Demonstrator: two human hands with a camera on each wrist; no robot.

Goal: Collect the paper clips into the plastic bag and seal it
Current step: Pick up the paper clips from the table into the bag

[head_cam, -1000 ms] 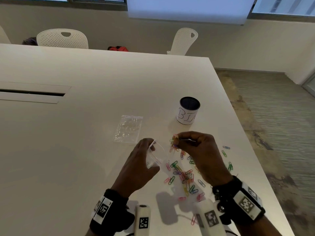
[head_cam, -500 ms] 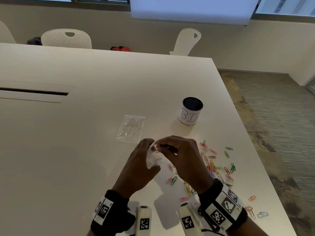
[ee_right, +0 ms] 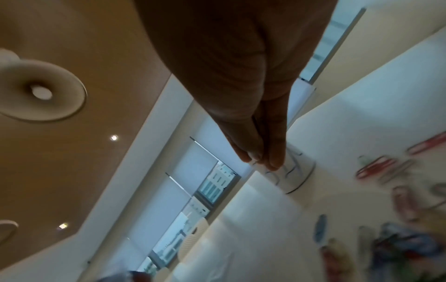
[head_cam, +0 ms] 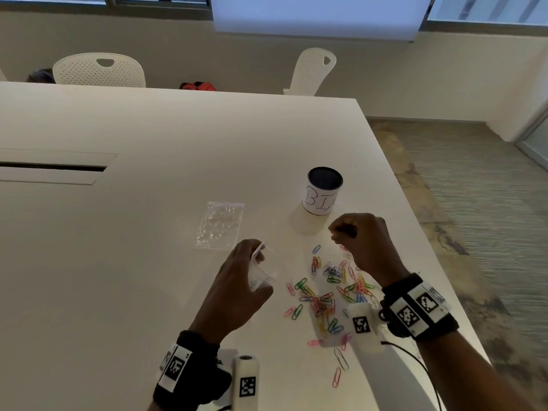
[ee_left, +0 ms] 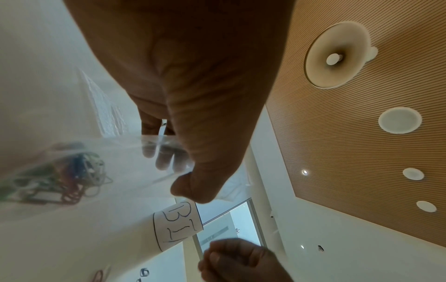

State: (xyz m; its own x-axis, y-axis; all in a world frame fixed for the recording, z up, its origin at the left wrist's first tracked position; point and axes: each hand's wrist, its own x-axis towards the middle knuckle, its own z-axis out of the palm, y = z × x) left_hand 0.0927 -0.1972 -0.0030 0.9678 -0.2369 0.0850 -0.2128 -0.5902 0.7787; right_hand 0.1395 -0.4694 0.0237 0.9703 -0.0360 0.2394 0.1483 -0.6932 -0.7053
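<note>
Dim, even daylight from the windows at the far wall; soft shadows fall toward the viewer on the counter. Wrist views show strong wide-angle distortion, with motion blur on the paper clips and underexposed hands.

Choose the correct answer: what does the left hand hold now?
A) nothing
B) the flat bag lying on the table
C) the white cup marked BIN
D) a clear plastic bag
D: the left hand grips a clear plastic bag, with some paper clips inside.

Left hand fingers curled in a grip; right hand raised, fingertips pinched together.
</note>
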